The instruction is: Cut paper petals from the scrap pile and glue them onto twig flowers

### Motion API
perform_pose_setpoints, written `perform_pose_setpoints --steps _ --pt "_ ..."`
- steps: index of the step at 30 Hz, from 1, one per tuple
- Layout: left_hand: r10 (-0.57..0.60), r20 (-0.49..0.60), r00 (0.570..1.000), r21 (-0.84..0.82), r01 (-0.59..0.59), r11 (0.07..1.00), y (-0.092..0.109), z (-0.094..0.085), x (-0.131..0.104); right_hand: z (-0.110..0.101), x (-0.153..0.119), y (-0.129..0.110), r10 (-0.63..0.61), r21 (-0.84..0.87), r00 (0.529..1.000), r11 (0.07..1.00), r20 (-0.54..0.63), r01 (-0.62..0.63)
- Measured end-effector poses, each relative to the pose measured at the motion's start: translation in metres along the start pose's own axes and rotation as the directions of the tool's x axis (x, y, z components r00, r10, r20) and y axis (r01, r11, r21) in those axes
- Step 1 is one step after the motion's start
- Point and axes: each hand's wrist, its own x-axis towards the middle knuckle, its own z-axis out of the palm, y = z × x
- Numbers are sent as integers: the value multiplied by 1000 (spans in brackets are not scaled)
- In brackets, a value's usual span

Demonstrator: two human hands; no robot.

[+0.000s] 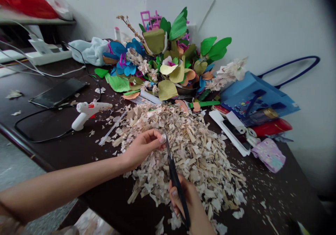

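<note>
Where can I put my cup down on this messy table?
Bare tabletop shows at the far left, between the phone and the table edge, with only stray bits. Another patch lies near right, past the scrap pile and below the purple pouch, dusted with crumbs. The middle is crowded: pile, both hands, scissors, glue gun, paper flowers.

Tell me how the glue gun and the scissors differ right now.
The glue gun is white with a red trigger; the scissors are dark. The glue gun lies untouched on the dark table, left of the pile of paper scraps; the scissors are gripped in the right hand, blades pointing up over the pile, beside the left hand. Both are craft tools.
</note>
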Motion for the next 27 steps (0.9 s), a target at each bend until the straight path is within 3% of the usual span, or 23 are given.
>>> perform_pose_setpoints --steps 7,11,20,27 --pt "-53 41 998 27 52 998 1 -2 0 -14 -4 -18 -30 -53 998 998 -58 27" --pt "-53 49 997 66 50 997 4 -2 -2 -22 -4 -28 -67 -114 998 991 -4 66" --pt "-50 49 998 78 46 996 7 -4 2 -43 -9 -38 68 -146 997 987 36 -62" --pt "-48 58 997 178 36 983 11 -10 5 -61 -11 -35 129 -12 992 992 5 -129"
